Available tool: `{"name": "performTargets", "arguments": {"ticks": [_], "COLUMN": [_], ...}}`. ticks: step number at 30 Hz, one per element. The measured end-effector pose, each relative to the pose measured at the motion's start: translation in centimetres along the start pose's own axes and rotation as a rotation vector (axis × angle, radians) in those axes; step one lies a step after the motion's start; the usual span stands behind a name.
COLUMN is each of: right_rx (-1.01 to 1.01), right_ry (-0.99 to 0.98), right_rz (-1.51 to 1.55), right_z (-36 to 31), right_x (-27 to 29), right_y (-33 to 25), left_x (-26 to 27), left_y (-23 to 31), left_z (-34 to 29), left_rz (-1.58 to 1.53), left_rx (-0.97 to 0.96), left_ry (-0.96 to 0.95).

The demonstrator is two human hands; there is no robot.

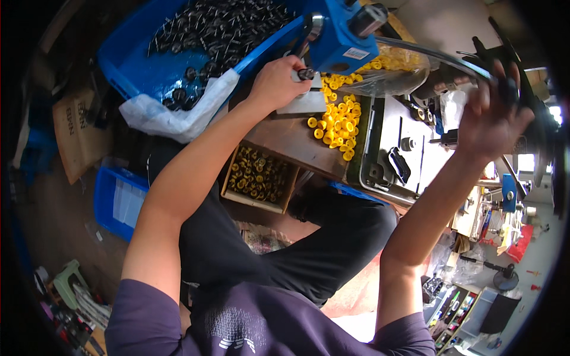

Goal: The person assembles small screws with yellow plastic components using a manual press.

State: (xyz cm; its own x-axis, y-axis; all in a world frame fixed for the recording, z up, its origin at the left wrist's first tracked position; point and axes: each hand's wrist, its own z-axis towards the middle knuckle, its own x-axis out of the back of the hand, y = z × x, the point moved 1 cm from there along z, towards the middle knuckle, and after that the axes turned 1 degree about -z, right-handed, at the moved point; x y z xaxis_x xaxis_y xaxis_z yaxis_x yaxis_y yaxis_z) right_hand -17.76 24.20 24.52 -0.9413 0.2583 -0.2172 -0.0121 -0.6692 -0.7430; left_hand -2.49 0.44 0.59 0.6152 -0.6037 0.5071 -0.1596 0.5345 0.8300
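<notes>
My left hand [278, 84] is closed on a small black part [306, 74], held by fingers and thumb beside the metal base [304, 104] of a blue press [341, 38]. The press head stands just above and to the right of that hand. From the press a long metal lever [439, 52] runs to the right. My right hand [488, 121] is raised at the lever's far end, loosely around its black knob [508, 93]; motion blurs the fingers. Small yellow caps [339, 127] lie in a heap on the bench right of the base.
A blue bin [127, 62] of black parts stands at the upper left, with a white cloth [172, 118] over its near edge. Below the bench sits an open box [276, 204] of small yellow-and-black parts. A metal tray [380, 136] with tools lies to the right.
</notes>
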Motion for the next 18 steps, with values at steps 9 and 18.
{"name": "performTargets", "arguments": {"ticks": [9,18], "right_rx": [-0.658,-0.715], "right_ry": [-0.027,-0.121], "right_rz": [-1.435,-1.445], "right_z": [-14.5,-16.0], "right_x": [5.1,5.8], "right_y": [16.6,17.7], "left_x": [0.5,0.5], "left_y": [-0.4,0.2], "left_z": [-0.3,-0.1], "left_rz": [-0.052,0.018], "left_rx": [0.133,0.063], "left_ry": [0.029,0.042]}}
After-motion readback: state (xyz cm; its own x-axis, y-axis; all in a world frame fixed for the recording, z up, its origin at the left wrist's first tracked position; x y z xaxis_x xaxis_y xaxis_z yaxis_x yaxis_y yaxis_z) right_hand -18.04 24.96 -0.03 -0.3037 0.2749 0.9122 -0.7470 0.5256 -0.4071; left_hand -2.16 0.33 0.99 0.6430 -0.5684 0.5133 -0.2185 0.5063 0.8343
